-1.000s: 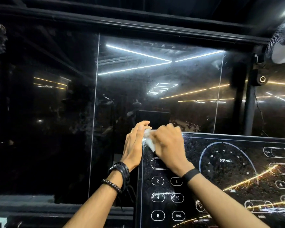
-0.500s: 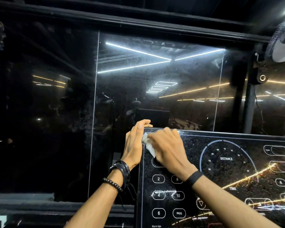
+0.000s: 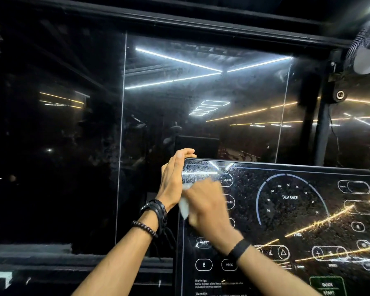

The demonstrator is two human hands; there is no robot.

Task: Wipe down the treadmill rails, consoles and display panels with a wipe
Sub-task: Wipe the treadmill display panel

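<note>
Wiping the display panel

Right hand presses the wipe at its left edge; left hand grips that corner; unwiped glass stretches rightward.

Hands: two, left hand and right hand. Wipe: one, white. Display panel: one. Wall fan: one. Wristbands: three on left wrist, one on right.

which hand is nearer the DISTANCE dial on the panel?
Right. The right hand presses the wipe on the display panel, just left of the DISTANCE dial. The left hand grips the panel's top-left edge, farther from it.
</note>
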